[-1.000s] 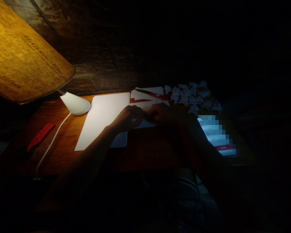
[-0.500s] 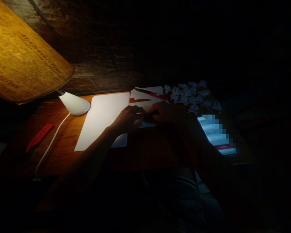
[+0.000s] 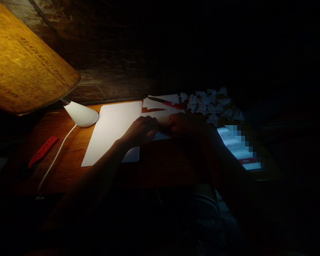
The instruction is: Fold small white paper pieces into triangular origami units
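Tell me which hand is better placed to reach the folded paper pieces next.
Probably the right hand: the folded paper pieces lie just beyond it, on its own side. The left hand is farther off, on the other side of the right one.

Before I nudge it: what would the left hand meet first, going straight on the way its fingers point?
Likely the right hand, just past the left hand over the same sheet; depth is unclear in this dim light.
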The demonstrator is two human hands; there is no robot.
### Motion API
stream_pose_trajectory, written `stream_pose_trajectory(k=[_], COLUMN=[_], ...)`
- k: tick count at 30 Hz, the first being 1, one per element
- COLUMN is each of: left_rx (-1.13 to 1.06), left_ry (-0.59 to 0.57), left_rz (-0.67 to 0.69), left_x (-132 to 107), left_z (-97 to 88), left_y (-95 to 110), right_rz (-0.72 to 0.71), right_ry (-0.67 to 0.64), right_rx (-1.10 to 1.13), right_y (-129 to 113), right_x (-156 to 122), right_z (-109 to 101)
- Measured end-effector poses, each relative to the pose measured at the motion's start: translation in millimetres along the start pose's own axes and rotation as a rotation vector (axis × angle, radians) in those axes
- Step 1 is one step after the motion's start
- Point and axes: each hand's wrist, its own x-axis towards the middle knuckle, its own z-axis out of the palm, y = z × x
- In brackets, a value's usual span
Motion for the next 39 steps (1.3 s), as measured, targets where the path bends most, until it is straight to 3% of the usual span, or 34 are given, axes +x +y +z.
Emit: stream_pose_trajectory(k=[7, 13, 21, 31, 39], left_rx=[0.027, 0.005, -0.053, -0.12, -0.135], left_ry=[0.0, -0.002, 0.011, -0.017, -0.041], left_rz=[-0.002, 0.009, 0.011, -0.024, 0.023], left_x=[-1, -1, -3, -3, -7], left_z=[2.8, 0.2, 2.0, 2.5, 2.5], left_y=[-1, -1, -8, -12, -19], right_rz=[0.023, 0.024, -0.022, 0.091, 0.139], right_ry=[-0.022, 0.213, 0.085, -0.093, -0.081], right_rx=[0.028, -0.075, -0.155, -0.207, -0.261], right_y=[-2, -21, -27, -38, -50], right_x=[-3, -12, -16, -21, -23], right_z=[-2, -10, -10, -7, -6])
